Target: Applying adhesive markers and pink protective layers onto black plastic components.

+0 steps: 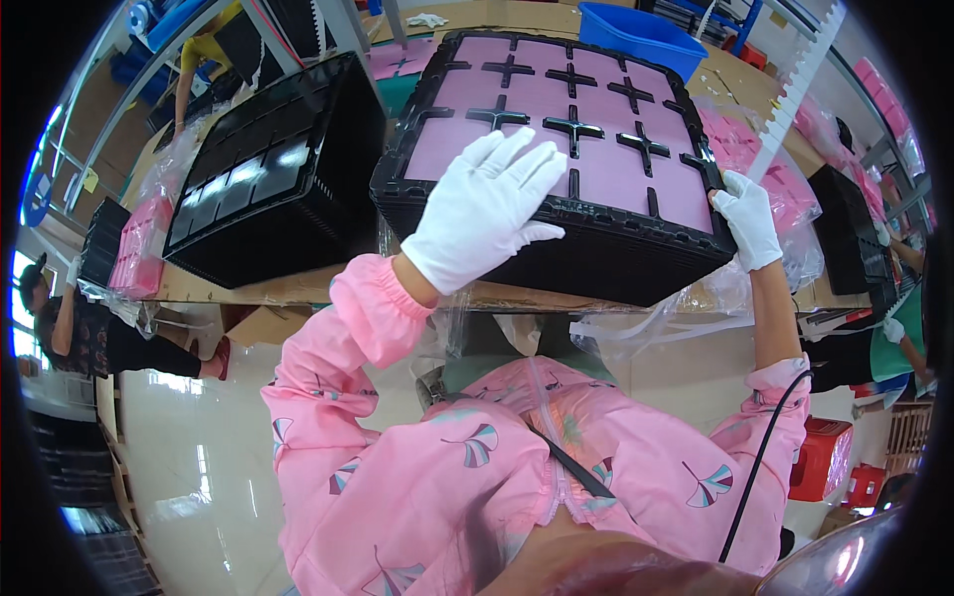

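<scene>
On a brown workbench [298, 288] sits a stack of black trays [596, 248], its top tray filled with pink sheets [606, 169] set between black cross-shaped dividers. To its left stands a second stack [268, 189] of empty black trays, close beside it. A blue bin [641, 35] sits behind, and clear plastic wrap [636, 318] hangs off the bench's near edge. The left hand [487, 209], in a white glove, lies flat with fingers spread on the top tray's near left part. The right hand [747, 221], also gloved, grips the stack's near right corner, fingers closed on the rim. Both sleeves are pink.
</scene>
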A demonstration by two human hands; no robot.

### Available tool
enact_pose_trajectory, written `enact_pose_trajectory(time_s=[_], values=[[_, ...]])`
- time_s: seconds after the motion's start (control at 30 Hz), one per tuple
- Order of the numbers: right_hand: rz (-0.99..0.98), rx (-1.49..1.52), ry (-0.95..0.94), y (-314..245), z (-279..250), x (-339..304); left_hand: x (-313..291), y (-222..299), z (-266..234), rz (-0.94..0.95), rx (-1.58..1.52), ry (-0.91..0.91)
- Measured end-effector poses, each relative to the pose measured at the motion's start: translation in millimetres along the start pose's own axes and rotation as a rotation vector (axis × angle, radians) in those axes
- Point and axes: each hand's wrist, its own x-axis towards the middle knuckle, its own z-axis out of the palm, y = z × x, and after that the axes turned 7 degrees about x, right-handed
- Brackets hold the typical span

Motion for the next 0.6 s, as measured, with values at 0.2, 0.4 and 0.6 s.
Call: enact_pose_trajectory(time_s=[0.2, 0.4, 0.6], values=[[0.01, -0.087, -0.051, -3.9, -5.9, 4.6, 12.1, 7.4, 9.6, 0.01, -0.047, 0.034], [-0.075, -0.155, -0.016, -9.6, -3.5, 7.9, 12.0, 11.3, 9.4, -0.078, -0.088, -0.033], [-0.056, -0.096, -0.013, -18.9, -9.0, 6.9, -1.1, -10.2, -27.1, -0.285, -0.016, -0.12]])
